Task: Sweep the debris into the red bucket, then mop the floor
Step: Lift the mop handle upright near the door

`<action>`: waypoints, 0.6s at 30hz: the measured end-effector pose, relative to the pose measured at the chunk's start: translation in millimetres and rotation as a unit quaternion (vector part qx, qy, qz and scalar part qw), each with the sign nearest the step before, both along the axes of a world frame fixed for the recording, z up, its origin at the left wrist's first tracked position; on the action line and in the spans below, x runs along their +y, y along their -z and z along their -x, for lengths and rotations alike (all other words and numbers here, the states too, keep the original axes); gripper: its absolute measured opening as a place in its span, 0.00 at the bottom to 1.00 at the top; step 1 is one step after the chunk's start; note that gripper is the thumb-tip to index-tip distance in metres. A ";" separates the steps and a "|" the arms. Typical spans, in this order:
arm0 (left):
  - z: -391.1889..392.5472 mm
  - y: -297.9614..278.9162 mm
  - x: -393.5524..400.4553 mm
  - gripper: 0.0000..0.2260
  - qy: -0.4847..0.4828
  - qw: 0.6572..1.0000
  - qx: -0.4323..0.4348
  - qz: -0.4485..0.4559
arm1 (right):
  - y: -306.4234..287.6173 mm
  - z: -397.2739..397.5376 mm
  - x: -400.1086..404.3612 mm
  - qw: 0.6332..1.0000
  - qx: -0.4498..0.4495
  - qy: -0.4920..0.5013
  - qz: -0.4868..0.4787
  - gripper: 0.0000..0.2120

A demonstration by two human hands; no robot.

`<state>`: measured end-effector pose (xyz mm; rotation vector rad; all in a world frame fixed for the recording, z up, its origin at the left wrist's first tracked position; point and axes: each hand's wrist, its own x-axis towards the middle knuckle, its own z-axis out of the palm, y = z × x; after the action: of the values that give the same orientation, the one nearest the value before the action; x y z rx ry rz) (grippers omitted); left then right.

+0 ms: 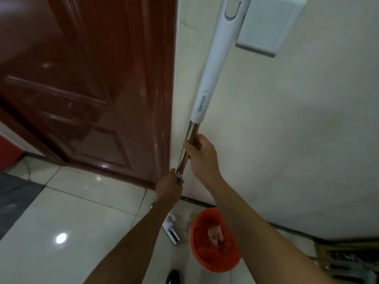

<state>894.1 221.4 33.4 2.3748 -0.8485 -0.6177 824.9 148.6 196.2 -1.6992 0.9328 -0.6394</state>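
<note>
I hold a mop upright close to the cream wall. Its white handle [213, 64] rises past the wall switch, and a shiny metal pole [189, 140] runs down from it. My right hand [202, 154] grips the metal pole high up. My left hand [170, 186] grips the pole lower, at a grey collar. The mop's white head [171, 228] rests on the floor tiles below my left arm. The red bucket [214, 240] stands on the floor by the wall, right of the mop head, with pinkish debris [215, 234] inside it.
A glossy red-brown door [92, 89] fills the left side, its bottom edge near the mop. A white switch plate [270, 25] sits on the wall at top right. A dark mat [14, 193] lies at the left, a metal rack [346, 261] at bottom right, and a black object [174, 276] at the bottom edge.
</note>
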 end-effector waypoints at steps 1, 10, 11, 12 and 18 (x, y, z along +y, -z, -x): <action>-3.8 -0.7 -2.9 0.07 -0.004 1.000 0.003 0.000 | -0.2 -4.4 -4.6 1.000 0.007 -0.003 0.000 0.04; -26.4 -7.9 -27.1 0.08 0.007 0.996 0.054 0.073 | 2.9 -19.4 -40.3 0.998 0.042 0.037 0.004 0.08; -25.2 -11.5 -28.1 0.07 0.007 0.995 0.056 0.080 | 2.5 -17.8 -43.4 0.998 0.044 0.045 0.004 0.09; -24.7 -11.2 -30.2 0.08 0.010 0.994 0.055 0.090 | 3.4 -16.3 -47.5 0.998 0.043 0.053 0.005 0.08; -15.7 -15.4 -38.2 0.14 0.024 0.994 0.056 0.093 | 4.9 -2.5 -58.7 0.997 0.069 0.045 -0.011 0.10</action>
<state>909.8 183.2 48.9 2.1380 -0.8756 -0.6540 827.3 89.9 191.4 -1.7059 1.1154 -0.5734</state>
